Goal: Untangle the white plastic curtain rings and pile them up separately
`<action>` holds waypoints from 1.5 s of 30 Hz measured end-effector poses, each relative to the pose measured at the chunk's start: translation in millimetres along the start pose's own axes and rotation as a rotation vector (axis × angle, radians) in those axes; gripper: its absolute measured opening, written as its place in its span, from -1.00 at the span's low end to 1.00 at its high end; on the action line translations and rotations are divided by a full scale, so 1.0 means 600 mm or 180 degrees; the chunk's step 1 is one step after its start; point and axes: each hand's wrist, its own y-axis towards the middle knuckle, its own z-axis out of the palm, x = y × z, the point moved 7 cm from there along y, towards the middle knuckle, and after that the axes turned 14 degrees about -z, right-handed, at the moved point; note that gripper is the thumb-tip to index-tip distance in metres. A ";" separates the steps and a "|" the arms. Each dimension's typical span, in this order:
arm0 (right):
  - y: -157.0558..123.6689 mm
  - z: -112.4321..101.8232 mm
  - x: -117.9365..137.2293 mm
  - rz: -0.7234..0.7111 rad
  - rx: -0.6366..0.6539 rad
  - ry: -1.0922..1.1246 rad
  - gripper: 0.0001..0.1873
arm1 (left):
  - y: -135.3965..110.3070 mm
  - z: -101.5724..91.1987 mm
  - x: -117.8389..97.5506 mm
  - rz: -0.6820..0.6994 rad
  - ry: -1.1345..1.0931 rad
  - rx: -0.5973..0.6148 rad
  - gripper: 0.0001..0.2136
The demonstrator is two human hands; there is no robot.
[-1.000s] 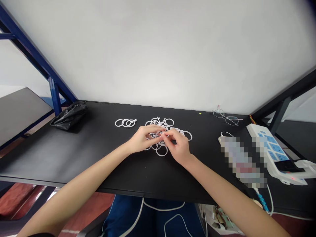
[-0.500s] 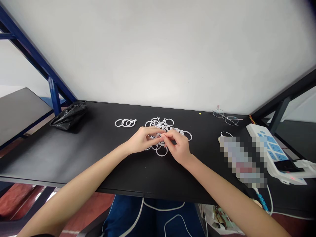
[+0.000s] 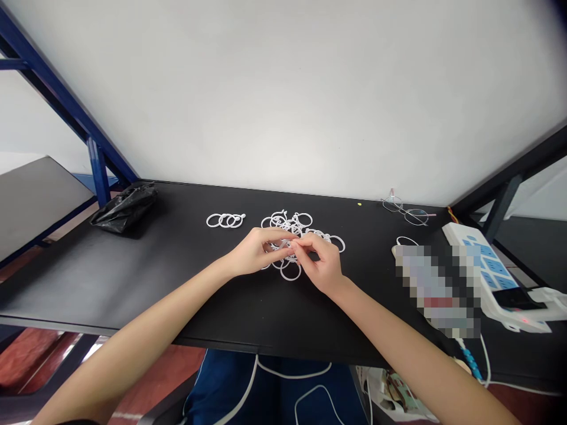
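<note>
A loose pile of white plastic rings (image 3: pixel 297 226) lies in the middle of the black table (image 3: pixel 177 277). My left hand (image 3: pixel 254 251) and my right hand (image 3: pixel 322 262) meet over the near side of the pile, fingertips pinched together on a white ring (image 3: pixel 286 247). One ring (image 3: pixel 290 270) lies flat just below the fingers. A short chain of linked white rings (image 3: pixel 225 220) rests apart to the left of the pile.
A crumpled black plastic bag (image 3: pixel 125 206) sits at the table's left end. Wire-framed glasses (image 3: pixel 405 209) lie at the back right. A white and blue power strip (image 3: pixel 491 268) and a blurred-out object (image 3: pixel 436 289) occupy the right side. White cables hang below the front edge.
Both hands stay over the pile; only the fingertips have shifted slightly on the ring between them.
</note>
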 end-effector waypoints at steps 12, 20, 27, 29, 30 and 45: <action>0.001 0.000 -0.001 0.0030 -0.0006 -0.0057 -0.90 | 0.000 0.001 0.005 -0.0091 -0.0034 0.0005 -0.69; 0.001 -0.001 0.001 -0.0003 -0.0027 -0.0103 -0.91 | 0.000 0.000 0.001 -0.0027 -0.0024 -0.0045 -0.69; -0.001 0.000 -0.003 0.0077 0.0005 -0.0109 -0.92 | 0.000 0.000 0.000 -0.0032 0.0082 -0.0047 -0.71; -0.001 0.002 -0.004 0.0103 0.0027 -0.0081 -0.94 | -0.001 -0.001 -0.002 0.0002 0.0141 -0.0077 -0.72; -0.002 0.002 -0.005 0.0105 0.0034 -0.0073 -0.94 | -0.001 -0.002 -0.003 0.0025 0.0181 -0.0103 -0.72; -0.003 0.012 -0.009 0.0204 0.0213 -0.0150 -0.95 | -0.004 -0.026 0.002 0.0436 0.2505 -0.1211 -0.75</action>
